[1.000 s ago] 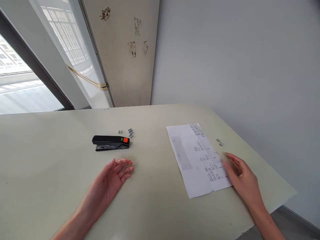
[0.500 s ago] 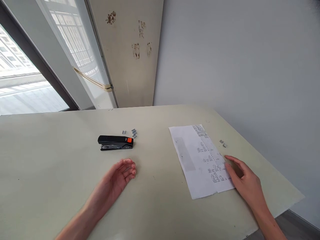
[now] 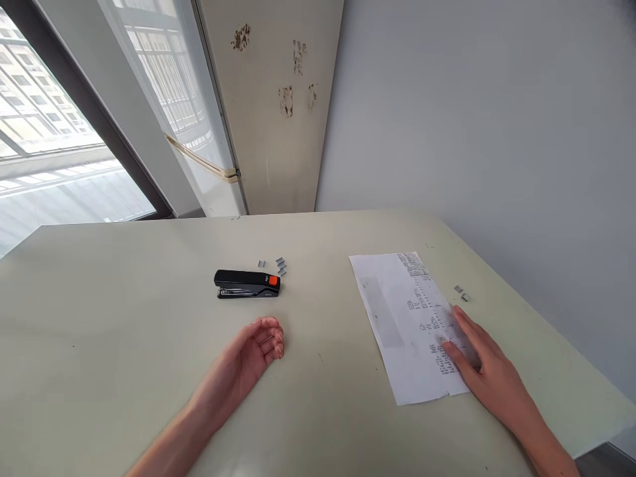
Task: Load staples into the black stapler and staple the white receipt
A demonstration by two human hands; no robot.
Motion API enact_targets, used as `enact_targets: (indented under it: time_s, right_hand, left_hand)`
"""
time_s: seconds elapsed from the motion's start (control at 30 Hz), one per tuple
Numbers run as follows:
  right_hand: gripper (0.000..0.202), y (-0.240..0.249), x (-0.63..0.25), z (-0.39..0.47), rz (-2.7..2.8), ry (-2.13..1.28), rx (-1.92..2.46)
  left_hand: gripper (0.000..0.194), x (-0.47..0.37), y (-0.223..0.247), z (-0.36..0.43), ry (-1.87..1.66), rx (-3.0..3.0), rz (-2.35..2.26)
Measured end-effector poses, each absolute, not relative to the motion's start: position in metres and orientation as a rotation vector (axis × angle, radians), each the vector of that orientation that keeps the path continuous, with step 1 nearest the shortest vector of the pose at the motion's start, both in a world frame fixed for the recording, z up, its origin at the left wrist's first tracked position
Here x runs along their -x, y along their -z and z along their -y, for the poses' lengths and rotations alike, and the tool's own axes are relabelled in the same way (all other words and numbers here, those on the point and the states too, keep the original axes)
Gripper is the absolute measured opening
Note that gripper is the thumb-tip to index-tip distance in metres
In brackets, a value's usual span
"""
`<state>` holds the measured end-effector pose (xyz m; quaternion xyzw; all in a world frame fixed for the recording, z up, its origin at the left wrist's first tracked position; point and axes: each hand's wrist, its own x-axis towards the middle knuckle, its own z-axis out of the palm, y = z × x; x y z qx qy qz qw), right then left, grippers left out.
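Since the earlier frame the right hand (image 3: 497, 381) has come in over the white, printed paper sheet (image 3: 390, 331), its thumb now further across the print, and the fingers of the left hand (image 3: 251, 361) have curled in a little. The right hand lies open along the sheet's right edge, thumb spread from the fingers, gripping nothing. The left hand, left of the sheet, is empty and loosely cupped, palm turned inward. The sheet lies flat on the pale, smooth-topped table (image 3: 322, 417). Left of it, beyond the left hand, is a black stapler with an orange-red square (image 3: 241, 283), with small grey metal staple strips (image 3: 281, 266) just behind its right end. Two similar grey metal pieces (image 3: 462, 293) lie right of the sheet. Behind the sheet rises a plain grey wall (image 3: 472, 119); behind and left stands a beige panel with brown patches (image 3: 283, 152).
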<state>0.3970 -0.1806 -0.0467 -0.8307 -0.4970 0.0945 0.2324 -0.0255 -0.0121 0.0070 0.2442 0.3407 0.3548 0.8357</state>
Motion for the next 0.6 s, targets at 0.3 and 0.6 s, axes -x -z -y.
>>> enact_targets:
  time_s: [0.3,0.6]
  right_hand:
    - [0.067,0.0494,-0.3946,0.1799,1.513,-0.173,2.245]
    - [0.065,0.0527,-0.3991,0.1801,1.53,-0.14,2.256]
  left_hand:
    - [0.023,0.0286,-0.0103,0.0118,-0.785,-0.628,-0.794]
    - [0.042,0.0321,-0.0102,0.0028,-0.922,-0.946,-1.05]
